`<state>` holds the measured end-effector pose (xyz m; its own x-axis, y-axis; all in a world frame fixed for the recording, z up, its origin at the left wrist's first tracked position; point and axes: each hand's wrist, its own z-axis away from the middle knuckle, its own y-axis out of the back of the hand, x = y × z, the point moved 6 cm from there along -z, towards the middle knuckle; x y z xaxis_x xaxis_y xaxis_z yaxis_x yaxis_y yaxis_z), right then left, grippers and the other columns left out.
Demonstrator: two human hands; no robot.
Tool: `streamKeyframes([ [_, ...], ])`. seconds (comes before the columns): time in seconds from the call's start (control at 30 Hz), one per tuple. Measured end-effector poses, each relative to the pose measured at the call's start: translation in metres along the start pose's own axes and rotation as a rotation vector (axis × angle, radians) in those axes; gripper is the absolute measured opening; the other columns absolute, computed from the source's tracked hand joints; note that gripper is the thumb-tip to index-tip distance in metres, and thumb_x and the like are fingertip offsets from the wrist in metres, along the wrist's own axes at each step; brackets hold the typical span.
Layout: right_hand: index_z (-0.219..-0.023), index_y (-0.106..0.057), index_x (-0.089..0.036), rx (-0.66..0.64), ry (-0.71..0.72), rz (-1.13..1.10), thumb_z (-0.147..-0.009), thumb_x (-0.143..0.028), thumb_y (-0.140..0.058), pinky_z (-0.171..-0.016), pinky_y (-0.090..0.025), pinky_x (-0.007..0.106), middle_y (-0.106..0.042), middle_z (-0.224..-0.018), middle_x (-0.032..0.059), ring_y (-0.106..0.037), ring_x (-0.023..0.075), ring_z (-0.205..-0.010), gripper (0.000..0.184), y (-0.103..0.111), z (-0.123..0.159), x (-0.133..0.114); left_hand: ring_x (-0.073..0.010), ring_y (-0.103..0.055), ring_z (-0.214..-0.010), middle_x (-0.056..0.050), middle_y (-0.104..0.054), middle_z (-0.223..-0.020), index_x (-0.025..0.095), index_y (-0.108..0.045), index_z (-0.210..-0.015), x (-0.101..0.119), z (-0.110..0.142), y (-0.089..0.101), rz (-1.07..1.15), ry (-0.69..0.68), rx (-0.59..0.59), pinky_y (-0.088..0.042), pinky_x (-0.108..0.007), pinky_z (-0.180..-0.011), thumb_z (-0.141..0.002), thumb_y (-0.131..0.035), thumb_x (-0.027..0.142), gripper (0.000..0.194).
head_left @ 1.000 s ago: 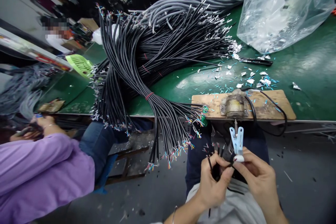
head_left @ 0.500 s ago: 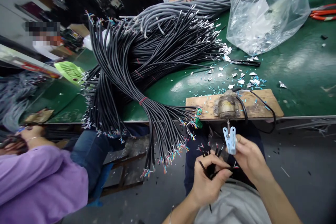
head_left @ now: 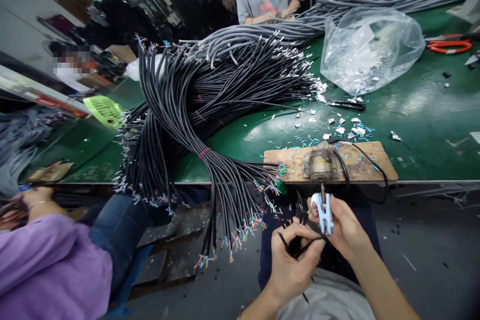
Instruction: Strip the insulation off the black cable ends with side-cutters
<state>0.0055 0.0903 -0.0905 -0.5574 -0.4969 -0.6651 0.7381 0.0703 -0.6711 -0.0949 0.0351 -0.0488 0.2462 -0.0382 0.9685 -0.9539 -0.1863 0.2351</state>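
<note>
Left hand (head_left: 294, 255): thumb and forefinger pinched together, other fingers curled, with several black cables (head_left: 284, 244) held fast. One cable (head_left: 314, 243) leading out of the pinch, long axis rightward and slightly upward, end just beside the near end of a light blue peg (head_left: 325, 217) (contact or gap, not readable).

Right hand (head_left: 343, 227): fingers bent close about the peg, some on either side; whether truly gripping, cannot tell. Small white lump (head_left: 314, 201) at the peg's left, against the fingertips (kind unclear).

Peg: long axis pointing away from the body, roughly crosswise to the cable, in line with a metal tip (head_left: 322, 189). Right hand nearer; left hand lower and to the left.

Beyond: metal cylinder (head_left: 320, 166) on a wooden board (head_left: 362, 161), at the near edge of a green table (head_left: 420, 125). To the left, tied cable bundle (head_left: 187, 130), loose ends overhanging that edge (near the left hand). Open room chiefly right of the right forearm, above grey floor (head_left: 423, 235), and toward the lap.
</note>
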Motion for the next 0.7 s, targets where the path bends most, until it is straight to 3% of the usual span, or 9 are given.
streamKeyframes([
  [0.17,-0.080,-0.067,-0.015,-0.015,-0.065,-0.008,-0.073,-0.065,-0.054,-0.050,-0.044,0.027,-0.060,-0.063,0.0061,-0.052,0.0133,-0.051,0.052,0.008,-0.002,0.011,-0.0104,-0.046,-0.052,0.001,-0.054,-0.053,0.014,-0.063,-0.064,0.001,-0.001,-0.003,0.017,0.006,-0.006,-0.040,-0.023,-0.058,-0.073,-0.063,0.018,0.010],
  [0.27,-0.083,-0.067,-0.016,0.020,0.004,0.070,-0.078,-0.065,-0.047,-0.054,-0.045,0.029,-0.061,-0.068,0.0069,-0.055,0.0155,-0.058,0.053,0.026,-0.002,0.015,-0.0101,-0.044,-0.051,0.001,-0.050,-0.051,0.013,-0.063,-0.064,-0.004,0.003,-0.001,0.003,0.032,-0.016,-0.039,-0.024,-0.058,-0.073,-0.063,0.019,0.011],
  [0.47,-0.080,-0.064,-0.019,0.129,0.193,0.265,-0.078,-0.034,-0.064,-0.062,-0.043,0.025,-0.057,-0.072,0.0021,-0.052,0.0141,-0.067,0.015,0.063,0.027,0.007,-0.0117,-0.048,-0.052,-0.001,-0.056,-0.054,0.014,-0.068,-0.072,-0.013,0.011,0.001,-0.065,0.058,-0.147,-0.040,-0.023,-0.055,-0.076,-0.061,0.021,0.011],
  [0.53,-0.075,-0.062,-0.019,0.118,0.348,0.525,-0.076,-0.023,-0.067,-0.064,-0.042,0.026,-0.057,-0.074,0.0025,-0.051,0.0154,-0.071,0.006,0.056,0.042,-0.005,-0.0129,-0.053,-0.056,-0.002,-0.063,-0.062,0.016,-0.071,-0.086,-0.017,0.011,-0.002,-0.143,0.096,-0.211,-0.042,-0.023,-0.058,-0.080,-0.054,0.015,0.018],
  [0.6,-0.077,-0.063,-0.020,0.049,0.479,0.806,-0.072,-0.019,-0.070,-0.066,-0.042,0.029,-0.057,-0.076,0.0031,-0.051,0.0174,-0.074,0.010,0.035,0.053,-0.011,-0.0142,-0.058,-0.063,-0.003,-0.067,-0.071,0.020,-0.071,-0.094,-0.020,0.012,-0.008,-0.196,0.107,-0.281,-0.045,-0.023,-0.063,-0.082,-0.047,0.009,0.029],
  [0.7,-0.080,-0.061,-0.020,0.005,0.555,0.983,-0.071,-0.017,-0.071,-0.066,-0.043,0.030,-0.057,-0.077,0.0037,-0.050,0.0185,-0.077,0.014,0.010,0.057,-0.011,-0.0166,-0.060,-0.070,-0.005,-0.068,-0.076,0.018,-0.072,-0.090,-0.022,0.016,-0.013,-0.235,0.085,-0.306,-0.046,-0.025,-0.067,-0.079,-0.047,0.005,0.030],
])
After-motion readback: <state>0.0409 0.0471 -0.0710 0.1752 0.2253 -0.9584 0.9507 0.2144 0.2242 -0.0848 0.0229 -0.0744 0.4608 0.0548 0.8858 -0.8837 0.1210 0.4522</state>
